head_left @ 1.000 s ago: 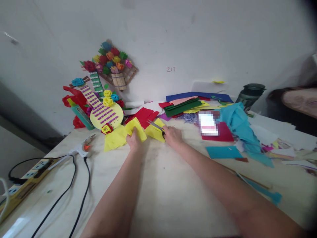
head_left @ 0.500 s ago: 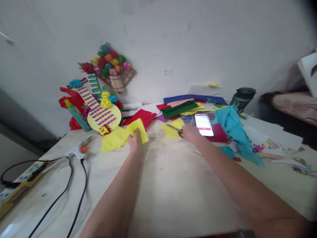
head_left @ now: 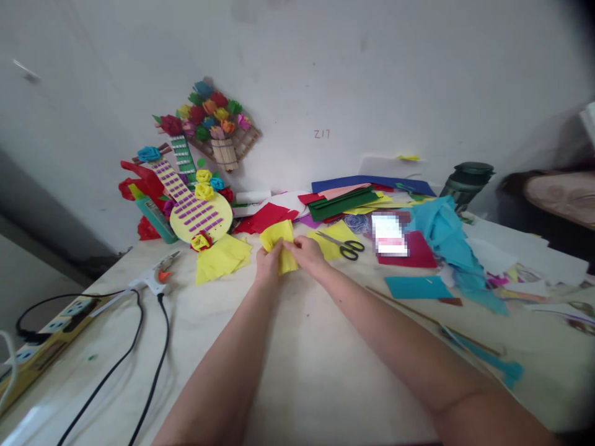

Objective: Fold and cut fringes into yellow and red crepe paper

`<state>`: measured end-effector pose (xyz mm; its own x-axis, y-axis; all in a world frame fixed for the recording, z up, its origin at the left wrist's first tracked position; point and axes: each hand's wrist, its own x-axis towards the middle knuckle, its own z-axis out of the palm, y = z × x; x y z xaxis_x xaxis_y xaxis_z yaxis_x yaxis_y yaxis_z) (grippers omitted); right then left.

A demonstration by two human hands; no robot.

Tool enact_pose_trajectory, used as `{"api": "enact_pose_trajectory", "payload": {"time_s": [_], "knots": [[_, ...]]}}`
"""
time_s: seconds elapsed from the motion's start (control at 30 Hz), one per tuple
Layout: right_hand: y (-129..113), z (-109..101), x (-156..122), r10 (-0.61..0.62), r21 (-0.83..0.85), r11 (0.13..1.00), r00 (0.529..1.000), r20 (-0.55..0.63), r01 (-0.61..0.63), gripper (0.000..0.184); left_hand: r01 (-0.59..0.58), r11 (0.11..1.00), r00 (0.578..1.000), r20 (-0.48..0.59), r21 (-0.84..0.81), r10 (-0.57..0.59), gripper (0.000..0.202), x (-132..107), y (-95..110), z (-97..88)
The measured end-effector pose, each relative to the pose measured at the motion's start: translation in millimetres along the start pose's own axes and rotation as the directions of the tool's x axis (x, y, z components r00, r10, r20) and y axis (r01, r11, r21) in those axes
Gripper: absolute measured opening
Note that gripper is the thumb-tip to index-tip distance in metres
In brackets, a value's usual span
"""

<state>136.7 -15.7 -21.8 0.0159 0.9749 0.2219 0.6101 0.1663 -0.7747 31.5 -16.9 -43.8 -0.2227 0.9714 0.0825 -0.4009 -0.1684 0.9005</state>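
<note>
The yellow sheet (head_left: 277,231) was between the person's two hands, just above or on the front-middle part of the desk (head_left: 297,359); I could not tell whether its lower edge touched the surface. Its long axis ran away from the person towards the wall (head_left: 395,80), the far end leaning a little to the left and the near end a little to the right. The left hand (head_left: 268,263) had its fingers drawn in on the sheet from the left, and the right hand (head_left: 308,253) was curled nearly closed, thumb and fingertips pinching it near the middle. Just beside the right hand, the scissors (head_left: 341,243) lay partly over another yellow piece (head_left: 343,231), tips pointing left and away, black handles towards the right. The number "217" (head_left: 321,134) was written in red on the wall; the print on the green glue bottle (head_left: 158,219) was too small to read, and the lit phone screen (head_left: 389,235) was blurred out. The held sheet was bright, plain yellow, thin and soft-looking, with creases gathering towards the fingertips and uneven edges. More yellow pieces (head_left: 220,260) of the same colour lay flat and overlapping, to the left of the left hand.
</note>
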Motion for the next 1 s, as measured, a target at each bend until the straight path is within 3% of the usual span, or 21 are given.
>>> {"api": "enact_pose_trajectory", "payload": {"time_s": [0.17, 0.3, 0.53, 0.67, 0.8, 0.9, 1.0], "knots": [[17, 8, 4, 0.012, -0.051, 0.998, 0.967, -0.254, -0.026, 0.02, 0.003, 0.988, 1.0, -0.031, 0.151, 0.002, 0.036, 15, -5, -15.6], [26, 5, 4, 0.007, -0.079, 0.996, 0.947, -0.32, -0.034, 0.019, 0.016, 0.943, 0.994, -0.111, 0.332, 0.022, 0.033, 27, -7, -25.8], [30, 4, 6, 0.0, 0.033, 0.999, 0.933, -0.36, 0.012, 0.019, -0.023, 0.871, 0.982, -0.152, 0.491, 0.112, 0.031, 24, -1, -19.9], [34, 3, 6, 0.023, 0.168, 0.985, 0.934, -0.357, 0.04, 0.024, -0.042, 0.903, 0.988, -0.118, 0.427, 0.101, 0.032, 21, 3, -18.3], [35, 0, 7, 0.084, 0.342, 0.94, 0.953, -0.29, 0.021, 0.024, 0.008, 0.979, 1.0, -0.019, 0.202, -0.004, 0.029, 19, 5, -17.2], [35, -2, 8, 0.096, 0.359, 0.933, 0.956, -0.276, 0.01, 0.025, 0.059, 0.996, 0.997, 0.05, 0.067, -0.063, 0.031, 18, 4, -16.9], [36, -2, 9, 0.095, 0.341, 0.94, 0.949, -0.301, 0.014, 0.025, 0.067, 0.997, 0.994, 0.081, 0.038, -0.07, 0.036, 18, 2, -18.6]]}}
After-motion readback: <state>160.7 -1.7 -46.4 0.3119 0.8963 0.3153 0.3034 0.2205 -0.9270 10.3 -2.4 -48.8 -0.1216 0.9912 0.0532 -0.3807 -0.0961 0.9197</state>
